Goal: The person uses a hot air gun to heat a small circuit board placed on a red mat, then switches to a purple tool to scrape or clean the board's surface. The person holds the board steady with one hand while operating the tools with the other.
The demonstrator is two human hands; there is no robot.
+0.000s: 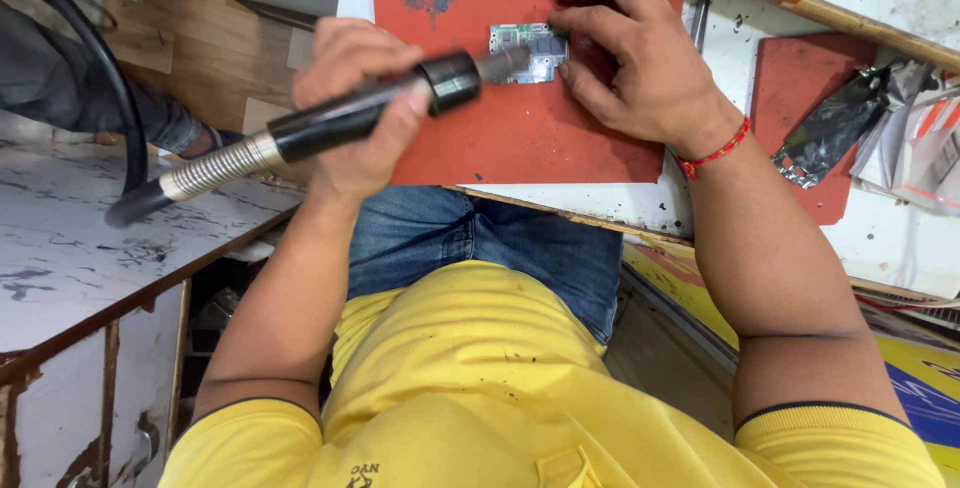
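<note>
Left hand [355, 108] is gripping our black hot-air handpiece [360, 118], nozzle over the small circuit board [535, 48]. Right hand [630, 53] is pinning that board with fingertips, mid-top of the red mat [520, 138]. Foil scrap [830, 133] is lying right of the mat.

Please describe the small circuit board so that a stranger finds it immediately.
Look at the big red mat on the white table. Near its top edge, the right hand pins a small circuit board. It is the only greenish, metal-covered piece there, under the black nozzle tool.
</note>
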